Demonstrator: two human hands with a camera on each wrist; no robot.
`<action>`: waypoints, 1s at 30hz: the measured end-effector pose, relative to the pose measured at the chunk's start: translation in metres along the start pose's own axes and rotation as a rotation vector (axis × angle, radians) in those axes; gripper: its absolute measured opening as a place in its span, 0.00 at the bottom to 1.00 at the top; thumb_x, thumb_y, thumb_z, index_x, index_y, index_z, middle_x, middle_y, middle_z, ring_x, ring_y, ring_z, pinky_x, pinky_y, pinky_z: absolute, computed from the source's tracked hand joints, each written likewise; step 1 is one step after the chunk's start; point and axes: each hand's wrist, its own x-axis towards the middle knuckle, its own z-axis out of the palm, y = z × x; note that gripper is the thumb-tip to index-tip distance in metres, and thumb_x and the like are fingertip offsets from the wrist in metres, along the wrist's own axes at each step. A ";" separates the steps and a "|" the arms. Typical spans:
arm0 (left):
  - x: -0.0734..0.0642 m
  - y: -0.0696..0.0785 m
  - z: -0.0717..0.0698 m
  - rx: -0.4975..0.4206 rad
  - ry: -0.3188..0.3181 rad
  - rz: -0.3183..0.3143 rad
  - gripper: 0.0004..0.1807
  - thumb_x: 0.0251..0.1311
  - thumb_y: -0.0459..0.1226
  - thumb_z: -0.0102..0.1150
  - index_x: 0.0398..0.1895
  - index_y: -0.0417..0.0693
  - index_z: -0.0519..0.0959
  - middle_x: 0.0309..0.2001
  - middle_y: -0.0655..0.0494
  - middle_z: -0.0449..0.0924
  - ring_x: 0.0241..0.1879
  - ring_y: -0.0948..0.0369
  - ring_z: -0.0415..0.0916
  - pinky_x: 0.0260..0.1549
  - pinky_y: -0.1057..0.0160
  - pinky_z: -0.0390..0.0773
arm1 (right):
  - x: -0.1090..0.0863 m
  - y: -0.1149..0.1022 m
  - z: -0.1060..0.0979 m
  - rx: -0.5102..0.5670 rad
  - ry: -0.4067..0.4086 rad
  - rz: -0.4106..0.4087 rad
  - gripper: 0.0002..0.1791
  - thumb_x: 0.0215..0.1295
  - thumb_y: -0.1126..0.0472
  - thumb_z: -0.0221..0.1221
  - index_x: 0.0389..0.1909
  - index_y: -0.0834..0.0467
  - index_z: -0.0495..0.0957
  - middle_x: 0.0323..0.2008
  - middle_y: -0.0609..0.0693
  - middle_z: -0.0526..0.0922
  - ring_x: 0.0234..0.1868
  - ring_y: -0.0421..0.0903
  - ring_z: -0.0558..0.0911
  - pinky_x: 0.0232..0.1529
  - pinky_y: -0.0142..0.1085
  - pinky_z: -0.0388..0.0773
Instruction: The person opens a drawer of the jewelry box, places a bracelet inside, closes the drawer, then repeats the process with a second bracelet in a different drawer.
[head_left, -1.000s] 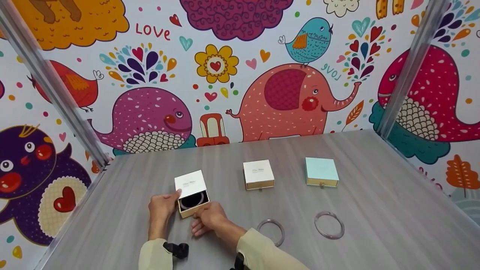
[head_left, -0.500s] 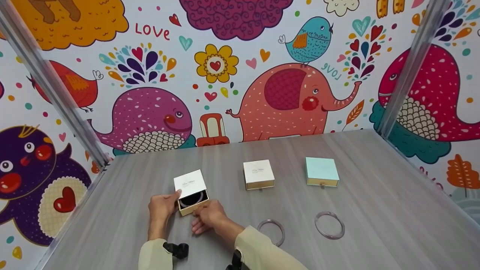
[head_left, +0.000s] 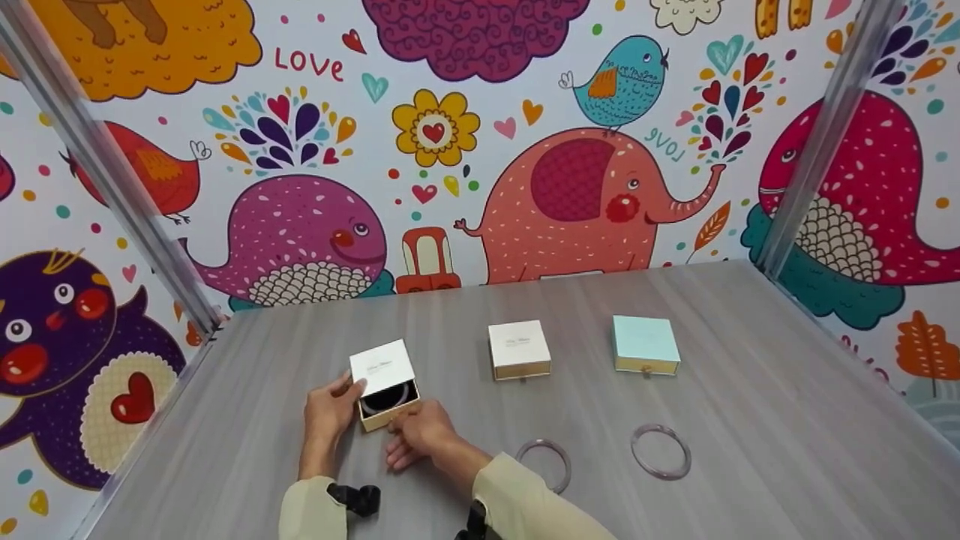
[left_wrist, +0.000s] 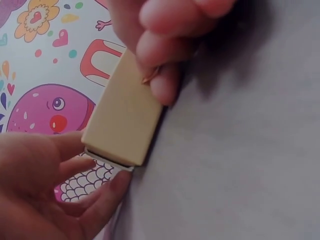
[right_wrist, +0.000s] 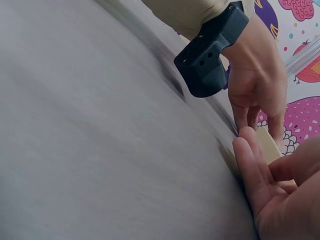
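Note:
A white slide-out gift box (head_left: 381,366) lies on the table, its drawer (head_left: 388,417) partly out toward me. Inside the dark-lined drawer is a bangle (head_left: 406,393), half covered by the sleeve. My left hand (head_left: 328,412) grips the sleeve's left side, thumb near its front corner. At the drawer's front, my right hand (head_left: 421,433) has its fingertips on a small ribbon pull (left_wrist: 150,76), which pokes out between them in the left wrist view. In the right wrist view the right hand's outer fingers (right_wrist: 252,167) extend low along the table.
A second white box (head_left: 519,349) and a mint-green box (head_left: 645,343), both closed, stand farther right. Two translucent bangles lie on the table: one bangle (head_left: 564,461) by the right sleeve, another bangle (head_left: 661,451) beyond it. A printed wall (head_left: 450,150) rises behind the table.
The drawer has slid slightly back into the sleeve, the right hand moving with it. My left fingers have shifted farther up along the box's left side.

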 end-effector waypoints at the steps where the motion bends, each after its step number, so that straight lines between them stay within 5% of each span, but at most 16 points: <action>1: 0.001 -0.001 0.000 0.000 -0.004 0.006 0.25 0.67 0.44 0.58 0.63 0.40 0.74 0.66 0.35 0.68 0.71 0.39 0.61 0.70 0.44 0.63 | 0.000 0.000 0.000 0.001 -0.001 -0.002 0.11 0.69 0.69 0.53 0.29 0.66 0.82 0.16 0.55 0.83 0.13 0.44 0.81 0.19 0.40 0.83; 12: -0.001 -0.003 0.005 -0.060 0.065 0.019 0.19 0.66 0.40 0.58 0.54 0.35 0.80 0.58 0.35 0.77 0.58 0.46 0.77 0.60 0.51 0.75 | 0.000 0.000 0.000 -0.013 0.002 0.001 0.11 0.68 0.69 0.53 0.28 0.66 0.81 0.15 0.54 0.83 0.12 0.43 0.80 0.18 0.39 0.83; 15: 0.000 -0.003 0.004 -0.078 0.061 0.011 0.19 0.66 0.39 0.59 0.54 0.35 0.80 0.48 0.37 0.85 0.40 0.54 0.82 0.43 0.62 0.79 | 0.001 -0.001 0.000 -0.018 0.010 -0.004 0.11 0.68 0.69 0.53 0.28 0.66 0.81 0.14 0.54 0.82 0.12 0.43 0.80 0.17 0.38 0.82; 18: 0.000 -0.003 0.003 -0.092 0.060 0.014 0.19 0.66 0.38 0.59 0.54 0.34 0.81 0.36 0.42 0.87 0.26 0.65 0.74 0.29 0.70 0.71 | 0.003 -0.001 0.000 -0.018 0.018 -0.010 0.11 0.68 0.69 0.53 0.27 0.66 0.81 0.14 0.54 0.82 0.12 0.43 0.80 0.17 0.38 0.82; 25: -0.001 -0.002 0.004 -0.048 0.067 0.058 0.18 0.65 0.38 0.59 0.52 0.33 0.81 0.54 0.32 0.79 0.43 0.53 0.79 0.37 0.71 0.73 | 0.005 -0.002 0.000 -0.021 0.024 -0.016 0.12 0.69 0.69 0.52 0.27 0.66 0.80 0.14 0.54 0.82 0.11 0.43 0.80 0.17 0.38 0.82; 30: -0.001 0.000 0.003 -0.039 0.053 0.054 0.18 0.67 0.38 0.58 0.54 0.33 0.80 0.58 0.33 0.76 0.49 0.50 0.77 0.42 0.67 0.74 | 0.008 -0.004 0.000 -0.029 0.022 -0.032 0.12 0.69 0.69 0.52 0.27 0.66 0.81 0.14 0.53 0.81 0.11 0.43 0.80 0.17 0.39 0.82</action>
